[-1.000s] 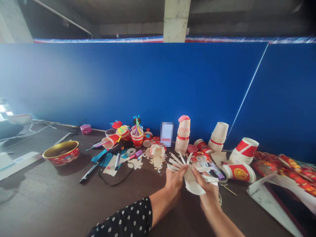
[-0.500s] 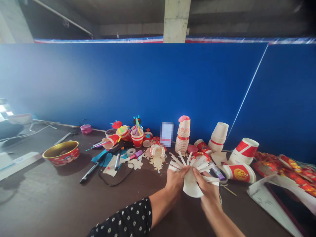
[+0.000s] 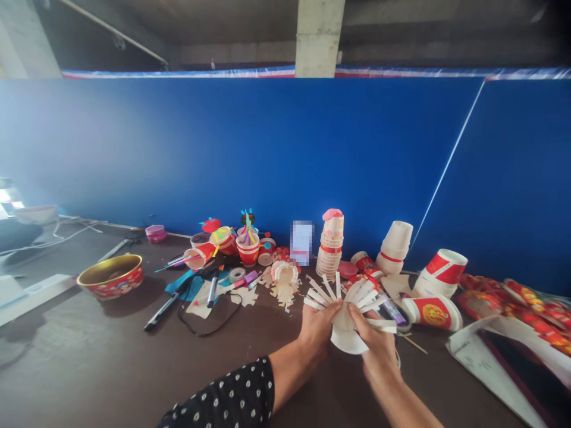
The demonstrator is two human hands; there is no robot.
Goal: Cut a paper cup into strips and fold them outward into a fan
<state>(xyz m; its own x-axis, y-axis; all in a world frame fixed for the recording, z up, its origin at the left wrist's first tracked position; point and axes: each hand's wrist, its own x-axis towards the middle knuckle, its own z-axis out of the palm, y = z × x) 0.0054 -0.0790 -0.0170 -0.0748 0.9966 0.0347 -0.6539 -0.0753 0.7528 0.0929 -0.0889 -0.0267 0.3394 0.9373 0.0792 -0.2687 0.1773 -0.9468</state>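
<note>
A blue partition (image 3: 223,148), crossed by a slanting pale seam (image 3: 447,163) at right, spans the far edge of the dark brown surface (image 3: 98,362). Above it show a red, white and blue strip (image 3: 178,74), a concrete pillar (image 3: 318,38) and a dim ceiling (image 3: 236,21). Pale light (image 3: 31,119) washes the left.

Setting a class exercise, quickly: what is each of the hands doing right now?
Left hand: closed, holding the white paper piece with fanned strips.
Right hand: closed, holding the same piece.
</note>
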